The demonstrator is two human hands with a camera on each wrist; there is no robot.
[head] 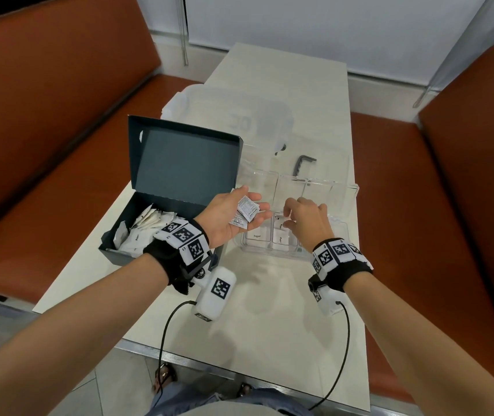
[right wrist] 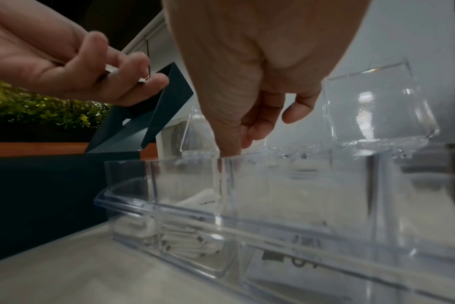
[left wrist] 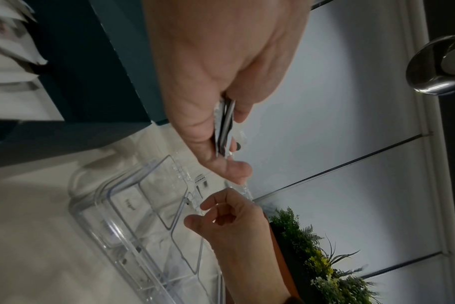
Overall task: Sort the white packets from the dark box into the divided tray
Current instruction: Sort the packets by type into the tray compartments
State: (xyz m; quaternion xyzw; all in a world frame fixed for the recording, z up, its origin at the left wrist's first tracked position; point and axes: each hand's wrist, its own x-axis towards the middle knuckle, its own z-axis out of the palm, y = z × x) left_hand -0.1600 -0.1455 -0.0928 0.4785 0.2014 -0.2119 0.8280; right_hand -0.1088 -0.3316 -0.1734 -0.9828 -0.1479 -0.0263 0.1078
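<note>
A: Where are the packets just now?

B: A small fan of printed white packets (head: 247, 212) lies on the upturned left hand (head: 232, 219), mid-frame in the head view, its fingers only lightly bent under them; more sit heaped in the dark box (head: 137, 232) at lower left.

A: And the right hand?

B: The right hand (head: 307, 219) hangs palm-down over the clear divided tray (head: 341, 232), fingers curled loosely; whether it pinches a packet I cannot tell.

A: So what does the next pick turn on?

B: The fan lies just left of the right hand, nearly level with it, long edges slanting toward the upper right; the right hand is plainly the nearer.
</note>
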